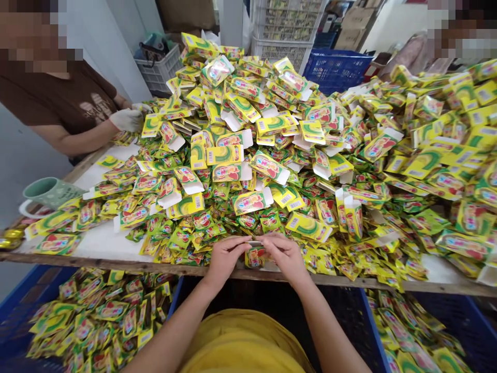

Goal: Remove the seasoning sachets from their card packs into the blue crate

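At the near edge of the table, my left hand (229,255) and my right hand (282,252) meet over one small yellow-green candy box (255,256) with a red fruit print. Fingers of both hands pinch its upper end from either side. The box's top edge lies under my fingertips, so I cannot tell whether its flap is open. Just beyond my hands lie small green and yellow sachets (202,221). Behind them rises a heap of similar boxes (229,154), several with white end flaps sticking out.
A co-worker's gloved hand (127,119) is at the heap's left side. A green mug (50,192) stands on the table (101,239) at left. Below the edge, blue crates (11,305) hold more boxes. Behind the heap are white crates (287,23) and a blue basket (336,67).
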Tool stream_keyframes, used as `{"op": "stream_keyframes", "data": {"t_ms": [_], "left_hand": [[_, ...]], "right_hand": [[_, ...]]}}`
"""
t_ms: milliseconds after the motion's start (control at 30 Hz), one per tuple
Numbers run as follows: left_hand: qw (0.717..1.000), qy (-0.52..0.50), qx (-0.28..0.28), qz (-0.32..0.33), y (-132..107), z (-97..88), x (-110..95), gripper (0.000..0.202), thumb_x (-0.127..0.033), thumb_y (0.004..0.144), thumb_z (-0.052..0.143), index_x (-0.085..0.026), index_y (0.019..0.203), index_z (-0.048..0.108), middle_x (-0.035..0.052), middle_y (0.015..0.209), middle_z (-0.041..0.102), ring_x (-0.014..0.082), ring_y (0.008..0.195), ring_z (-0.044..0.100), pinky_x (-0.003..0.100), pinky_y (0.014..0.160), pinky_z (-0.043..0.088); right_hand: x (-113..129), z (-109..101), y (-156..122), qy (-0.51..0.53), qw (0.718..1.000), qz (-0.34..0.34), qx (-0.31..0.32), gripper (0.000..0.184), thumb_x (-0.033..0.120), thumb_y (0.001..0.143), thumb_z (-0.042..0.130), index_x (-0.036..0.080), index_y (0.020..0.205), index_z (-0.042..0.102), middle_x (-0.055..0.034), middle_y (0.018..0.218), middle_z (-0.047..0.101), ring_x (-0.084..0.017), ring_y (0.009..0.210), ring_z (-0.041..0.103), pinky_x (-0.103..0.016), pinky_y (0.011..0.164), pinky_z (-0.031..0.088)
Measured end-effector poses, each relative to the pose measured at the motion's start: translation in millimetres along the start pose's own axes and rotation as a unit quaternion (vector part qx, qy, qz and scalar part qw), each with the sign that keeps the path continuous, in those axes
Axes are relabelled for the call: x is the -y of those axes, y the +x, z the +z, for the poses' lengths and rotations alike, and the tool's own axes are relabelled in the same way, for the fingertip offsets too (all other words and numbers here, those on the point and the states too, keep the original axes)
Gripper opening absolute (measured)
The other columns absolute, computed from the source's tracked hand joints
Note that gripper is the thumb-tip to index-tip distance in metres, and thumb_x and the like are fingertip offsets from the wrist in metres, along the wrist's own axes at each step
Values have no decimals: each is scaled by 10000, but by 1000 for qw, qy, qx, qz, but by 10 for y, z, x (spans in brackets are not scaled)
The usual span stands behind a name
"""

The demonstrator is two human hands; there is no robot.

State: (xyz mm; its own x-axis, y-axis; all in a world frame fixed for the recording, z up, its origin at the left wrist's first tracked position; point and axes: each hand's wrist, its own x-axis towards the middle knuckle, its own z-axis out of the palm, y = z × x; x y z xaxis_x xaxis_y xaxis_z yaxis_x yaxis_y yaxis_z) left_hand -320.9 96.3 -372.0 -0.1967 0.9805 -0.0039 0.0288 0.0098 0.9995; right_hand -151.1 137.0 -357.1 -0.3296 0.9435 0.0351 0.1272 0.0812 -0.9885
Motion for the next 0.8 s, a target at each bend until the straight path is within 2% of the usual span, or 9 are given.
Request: {"op": "stream_keyframes", "data": {"t_ms": [100, 167, 233, 333, 433, 533, 600, 733, 800], "left_hand": [[999, 38, 10, 29, 3, 26, 26, 168, -246, 783, 696, -212, 934, 761, 50, 954, 753, 186, 876, 686, 287, 821, 535], [998, 46, 6, 34, 12, 49, 31, 207, -247, 810, 673, -211, 1003, 739, 53, 974, 744, 177, 870, 683, 283, 802, 540], [996, 54, 12, 66, 26, 61, 37, 194, -231, 820, 664, -208, 999, 735, 51, 939, 738, 165, 836, 677, 274, 766, 543], [983, 77, 40, 163, 31, 42, 57, 131, -180, 831, 654, -207, 917, 749, 45, 880, 723, 149, 812, 666, 261, 749, 539], [961, 102, 67, 246, -4, 10, 97, 202, -125, 822, 659, -222, 984, 732, 57, 973, 709, 145, 878, 664, 263, 797, 542], [944, 124, 94, 291, -63, 2, 141, 294, -99, 810, 665, -223, 1075, 691, 84, 1089, 667, 165, 978, 641, 294, 854, 534], [940, 136, 123, 289, -94, 5, 162, 330, -97, 841, 621, -228, 1143, 651, 88, 1067, 652, 165, 979, 624, 301, 843, 530], [931, 191, 207, 233, -99, 14, 194, 384, -151, 913, 518, -281, 1270, 578, 67, 950, 608, 149, 892, 595, 273, 772, 506], [931, 194, 226, 211, -77, 43, 196, 372, -177, 925, 501, -285, 1272, 581, 64, 939, 595, 145, 872, 588, 265, 766, 493]], "right_hand": [[-85, 16, 14, 35, 998, 52, -21, 202, 361, 768, 698, 212, 884, 770, -64, 808, 676, -186, 726, 619, -283, 556, 538], [-132, 38, 25, 27, 997, 53, -47, 178, 333, 738, 730, 207, 859, 765, -41, 752, 662, -160, 636, 603, -282, 548, 534], [-153, 51, 29, -3, 998, 16, -65, 125, 295, 747, 729, 211, 834, 762, -34, 727, 658, -159, 641, 605, -286, 578, 534], [-138, 55, -16, -57, 993, -83, -66, 83, 232, 780, 714, 233, 847, 763, -42, 770, 684, -175, 747, 630, -307, 687, 536], [-113, 67, -146, -109, 979, -163, -65, 170, 185, 842, 647, 250, 967, 744, -57, 888, 680, -172, 838, 635, -314, 759, 529], [-122, 19, -321, -159, 968, -189, -37, 273, 155, 892, 561, 253, 1111, 692, -87, 1050, 635, -177, 944, 613, -322, 812, 522], [-153, -124, -425, -185, 965, -181, -43, 295, 151, 904, 531, 254, 1141, 673, -89, 1089, 627, -180, 956, 607, -326, 818, 518], [-263, -677, -546, -309, 929, -109, -171, 242, 147, 890, 515, 237, 993, 716, -69, 915, 661, -206, 865, 594, -361, 775, 504], [-318, -955, -553, -414, 901, -71, -107, 294, 92, 849, 502, 232, 978, 727, -86, 981, 660, -242, 936, 562, -402, 819, 483]]}}
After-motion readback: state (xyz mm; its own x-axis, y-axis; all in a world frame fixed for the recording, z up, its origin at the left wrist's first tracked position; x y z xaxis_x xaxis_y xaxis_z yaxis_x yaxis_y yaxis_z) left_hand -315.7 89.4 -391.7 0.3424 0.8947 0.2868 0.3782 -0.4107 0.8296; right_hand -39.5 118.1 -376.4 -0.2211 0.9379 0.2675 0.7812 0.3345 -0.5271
